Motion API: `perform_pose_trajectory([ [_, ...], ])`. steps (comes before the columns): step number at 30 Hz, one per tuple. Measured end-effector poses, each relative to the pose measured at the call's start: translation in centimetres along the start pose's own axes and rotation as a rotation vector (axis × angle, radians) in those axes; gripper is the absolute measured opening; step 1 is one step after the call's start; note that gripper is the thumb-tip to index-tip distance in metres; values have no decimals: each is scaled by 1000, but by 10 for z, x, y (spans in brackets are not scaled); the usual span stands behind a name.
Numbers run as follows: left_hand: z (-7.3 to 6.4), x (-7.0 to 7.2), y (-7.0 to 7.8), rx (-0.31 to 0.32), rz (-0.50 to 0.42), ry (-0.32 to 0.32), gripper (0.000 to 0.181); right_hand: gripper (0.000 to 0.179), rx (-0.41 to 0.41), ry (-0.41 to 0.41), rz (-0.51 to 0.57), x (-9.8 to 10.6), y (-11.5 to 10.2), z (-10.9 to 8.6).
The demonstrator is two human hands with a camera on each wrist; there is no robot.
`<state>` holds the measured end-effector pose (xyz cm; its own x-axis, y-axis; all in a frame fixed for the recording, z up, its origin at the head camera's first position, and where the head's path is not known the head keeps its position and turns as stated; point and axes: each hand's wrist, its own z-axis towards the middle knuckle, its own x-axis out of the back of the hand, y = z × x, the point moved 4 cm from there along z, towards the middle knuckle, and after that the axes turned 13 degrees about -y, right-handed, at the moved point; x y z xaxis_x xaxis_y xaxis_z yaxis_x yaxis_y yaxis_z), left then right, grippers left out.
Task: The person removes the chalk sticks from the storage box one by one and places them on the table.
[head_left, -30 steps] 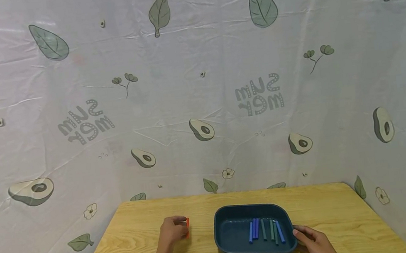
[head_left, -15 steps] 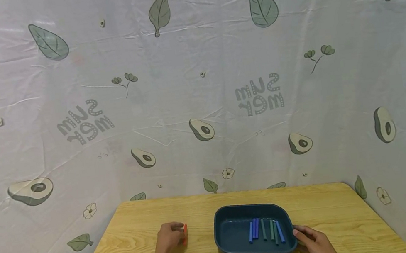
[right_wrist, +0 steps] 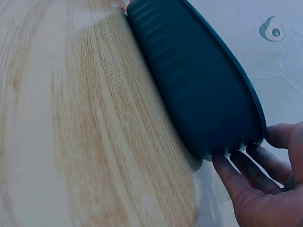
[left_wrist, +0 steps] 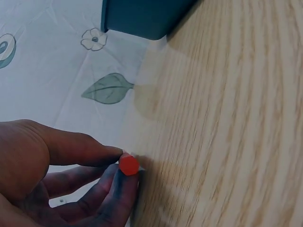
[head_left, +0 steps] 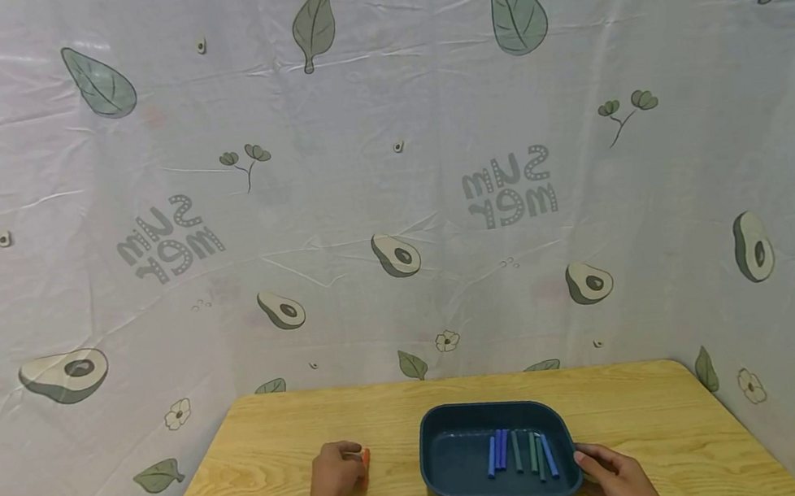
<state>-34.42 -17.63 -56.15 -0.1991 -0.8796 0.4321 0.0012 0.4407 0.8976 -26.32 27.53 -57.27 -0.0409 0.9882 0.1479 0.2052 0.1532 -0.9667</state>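
My left hand pinches an orange-red stick, like a piece of chalk or crayon, between thumb and fingers, close over the table left of the tub. Its round end faces the left wrist camera, and dark smudges mark the fingers. My right hand holds the right end of a dark blue tub, its thumb at the rim and the other fingers along the outer wall in the right wrist view. Inside the tub, blue sticks and green sticks lie side by side toward the right.
The tub stands on a light wood-grain table. Behind and around the table hangs a pale curtain printed with leaves, flowers and avocados.
My left hand and the orange-red stick have come down nearer to the person, and the sleeve has left the view. My right hand and the tub stay in place.
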Motion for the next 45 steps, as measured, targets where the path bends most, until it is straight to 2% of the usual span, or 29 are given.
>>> perform_pose_trajectory([
  [8, 0, -12, 4, -37, 21, 9, 38, 55, -1, 4, 10, -1, -1, -1],
  [13, -1, -13, 8, -43, 68, 56, 37, 54, -1, 2, 10, -1, -2, -1],
  [20, -2, -14, 8, -46, 93, 81, 37, 54, 0, 2, 1, -1, -1, -1],
  [28, -4, -14, 12, -24, 84, 52, 37, 55, -5, -1, 14, -2, 0, -2],
  [35, -6, -13, 29, -46, 131, 45, 37, 56, -1, -10, 21, -1, 1, -1],
  [45, -3, -20, 67, -160, 158, -8, 38, 53, 5, 0, 24, -1, 0, -1],
])
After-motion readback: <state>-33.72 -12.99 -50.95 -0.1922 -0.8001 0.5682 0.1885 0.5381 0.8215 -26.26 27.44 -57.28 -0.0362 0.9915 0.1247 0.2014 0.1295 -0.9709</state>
